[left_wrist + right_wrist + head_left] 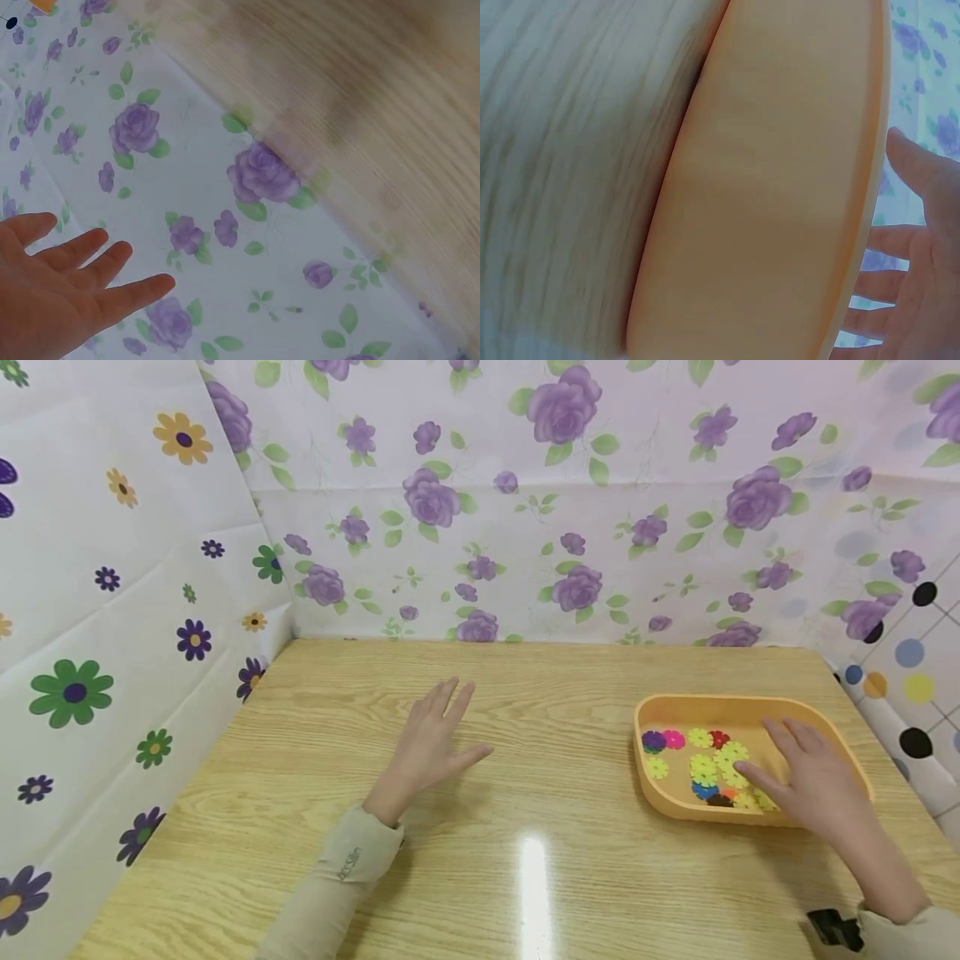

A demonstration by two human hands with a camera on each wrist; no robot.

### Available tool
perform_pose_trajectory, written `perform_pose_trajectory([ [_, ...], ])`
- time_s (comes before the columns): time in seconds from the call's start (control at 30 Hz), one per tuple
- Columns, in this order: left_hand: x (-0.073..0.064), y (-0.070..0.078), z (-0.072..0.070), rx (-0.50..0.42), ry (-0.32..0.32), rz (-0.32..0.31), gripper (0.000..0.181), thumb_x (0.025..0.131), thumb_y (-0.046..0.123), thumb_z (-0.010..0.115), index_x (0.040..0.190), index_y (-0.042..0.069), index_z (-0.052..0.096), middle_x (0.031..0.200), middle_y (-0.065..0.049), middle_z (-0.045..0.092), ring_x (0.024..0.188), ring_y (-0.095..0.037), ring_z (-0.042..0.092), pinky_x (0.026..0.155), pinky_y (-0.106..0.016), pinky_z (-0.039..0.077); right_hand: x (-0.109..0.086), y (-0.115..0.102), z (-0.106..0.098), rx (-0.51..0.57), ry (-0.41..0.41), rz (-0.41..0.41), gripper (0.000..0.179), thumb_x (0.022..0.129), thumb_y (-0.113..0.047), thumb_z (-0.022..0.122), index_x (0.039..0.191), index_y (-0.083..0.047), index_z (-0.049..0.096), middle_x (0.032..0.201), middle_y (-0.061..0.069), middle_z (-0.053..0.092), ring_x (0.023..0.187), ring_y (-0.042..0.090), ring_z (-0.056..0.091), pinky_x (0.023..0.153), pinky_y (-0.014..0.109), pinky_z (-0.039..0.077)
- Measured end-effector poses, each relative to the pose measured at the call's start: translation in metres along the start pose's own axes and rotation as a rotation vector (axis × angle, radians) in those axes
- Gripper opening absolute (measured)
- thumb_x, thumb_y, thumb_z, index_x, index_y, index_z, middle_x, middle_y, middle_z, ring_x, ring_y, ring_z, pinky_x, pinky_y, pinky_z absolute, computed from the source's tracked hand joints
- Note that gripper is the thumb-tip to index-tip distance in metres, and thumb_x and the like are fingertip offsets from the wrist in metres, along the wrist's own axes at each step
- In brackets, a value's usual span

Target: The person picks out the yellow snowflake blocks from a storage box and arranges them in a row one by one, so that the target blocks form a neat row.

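- We see the tray [750, 717] at the desk's [615, 868] right, long axis sideways
- Mostly yellow discs [703, 769] lie toward its left
- Our right grip [821, 785] spreads wide above it, our left grip [429, 745] wide above the desk

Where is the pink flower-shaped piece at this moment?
In the head view, the pink piece is on the right side, inside the orange tray, between the purple piece and a yellow piece.

Beige sleeves [311, 910] show dark lettering [349, 863] by the left cuff [378, 837].
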State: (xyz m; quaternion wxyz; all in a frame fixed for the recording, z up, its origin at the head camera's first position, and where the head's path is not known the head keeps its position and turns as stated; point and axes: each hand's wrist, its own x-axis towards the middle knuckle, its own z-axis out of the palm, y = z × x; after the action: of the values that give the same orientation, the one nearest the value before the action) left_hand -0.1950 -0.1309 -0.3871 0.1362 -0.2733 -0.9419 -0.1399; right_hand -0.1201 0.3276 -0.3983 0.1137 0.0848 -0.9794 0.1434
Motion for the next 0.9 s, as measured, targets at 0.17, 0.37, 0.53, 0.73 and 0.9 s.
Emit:
perform_pose_trajectory([
  [0.17,0.006,0.006,0.003,-0.067,0.067,0.076,0.081,0.079,0.048,0.065,0.142,0.008,0.031,0.135,-0.017,0.039,0.124,-0.033,0.035,0.099,-0.048,0.030,-0.003,0.012,-0.003,0.016,0.037,0.041,0.072,0.086,-0.041,0.060,0.131,0.011,0.037,0.126,0.038,0.036,0.109,0.058,0.031,0.084,0.067,0.026],
  [0.37,0.013,0.017,0.009,-0.162,0.097,0.113,0.074,0.078,0.044,0.068,0.136,0.007,0.041,0.125,-0.014,0.048,0.112,-0.028,0.047,0.089,-0.044,0.041,-0.006,0.029,-0.005,0.010,0.075,0.090,0.070,0.086,-0.040,0.060,0.128,0.012,0.040,0.119,0.042,0.039,0.104,0.060,0.034,0.081,0.068,0.028],
  [0.53,0.021,0.029,0.013,-0.208,0.108,0.127,0.072,0.077,0.041,0.070,0.135,0.008,0.044,0.121,-0.012,0.051,0.107,-0.026,0.050,0.085,-0.040,0.043,-0.009,0.047,-0.003,0.010,0.085,0.124,0.071,0.087,-0.038,0.059,0.129,0.014,0.037,0.118,0.042,0.040,0.103,0.059,0.035,0.082,0.067,0.027],
  [0.73,0.033,0.043,0.017,-0.238,0.104,0.174,0.069,0.077,0.040,0.071,0.133,0.008,0.046,0.119,-0.011,0.053,0.105,-0.023,0.053,0.083,-0.036,0.045,-0.014,0.069,0.003,0.104,0.019,0.177,0.068,0.094,-0.033,0.048,0.134,0.016,0.023,0.124,0.044,0.031,0.105,0.061,0.031,0.083,0.068,0.025],
  [0.9,0.042,0.055,0.022,-0.252,0.071,0.206,0.070,0.077,0.040,0.070,0.133,0.008,0.045,0.119,-0.008,0.053,0.105,-0.021,0.053,0.083,-0.033,0.046,-0.019,0.079,0.010,0.388,-0.057,0.219,0.062,0.099,-0.024,0.036,0.140,0.011,0.005,0.136,0.042,0.007,0.123,0.057,0.010,0.103,0.055,0.013],
])
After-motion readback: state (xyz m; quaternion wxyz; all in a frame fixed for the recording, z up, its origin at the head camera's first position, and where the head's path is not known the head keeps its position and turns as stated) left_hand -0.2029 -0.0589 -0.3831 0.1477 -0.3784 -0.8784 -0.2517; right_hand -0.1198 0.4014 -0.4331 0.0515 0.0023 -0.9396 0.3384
